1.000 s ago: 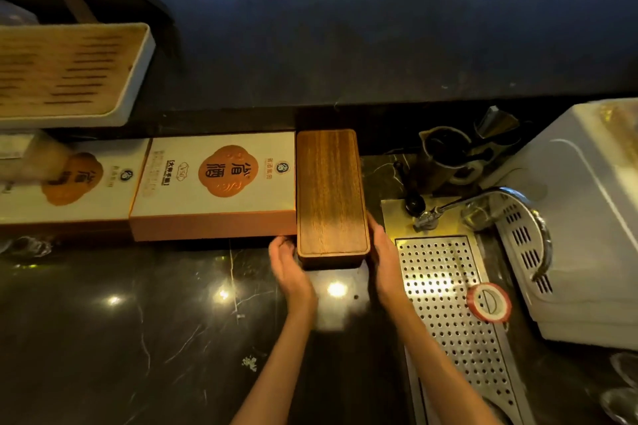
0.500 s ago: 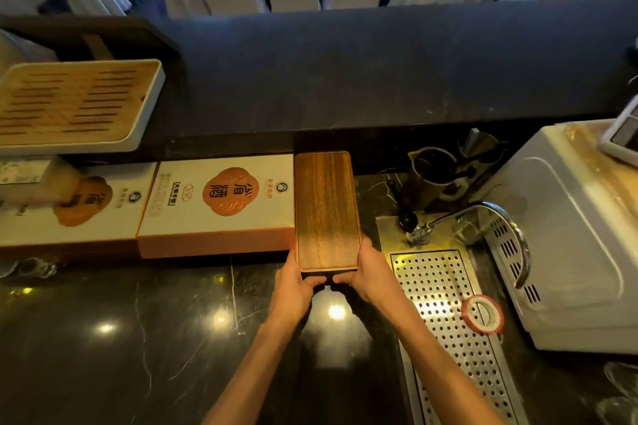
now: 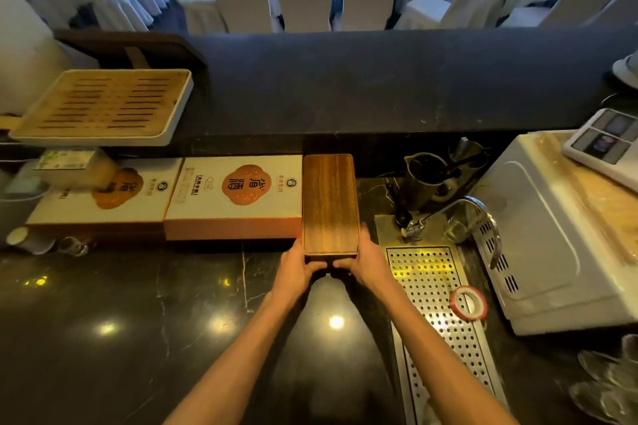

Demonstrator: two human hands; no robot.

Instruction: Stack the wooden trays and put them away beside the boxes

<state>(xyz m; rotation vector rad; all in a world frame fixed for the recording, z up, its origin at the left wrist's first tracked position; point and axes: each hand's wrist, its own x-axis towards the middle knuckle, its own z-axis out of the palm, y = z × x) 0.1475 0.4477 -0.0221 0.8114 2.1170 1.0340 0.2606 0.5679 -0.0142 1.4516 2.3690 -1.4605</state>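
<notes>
Counter [image 3: 138, 338] — two boxes [image 3: 233, 197], two hands [image 3: 298, 267]

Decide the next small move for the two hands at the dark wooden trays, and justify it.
Probably let go: the dark rectangular wooden trays already lie flush beside the white-and-orange box, with the left hand and right hand only pressing their near end.

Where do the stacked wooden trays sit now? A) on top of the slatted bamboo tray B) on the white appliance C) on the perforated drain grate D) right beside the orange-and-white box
D: the wooden trays lie flush against the right edge of the orange-and-white box, with the left hand and right hand at their near end.
</notes>
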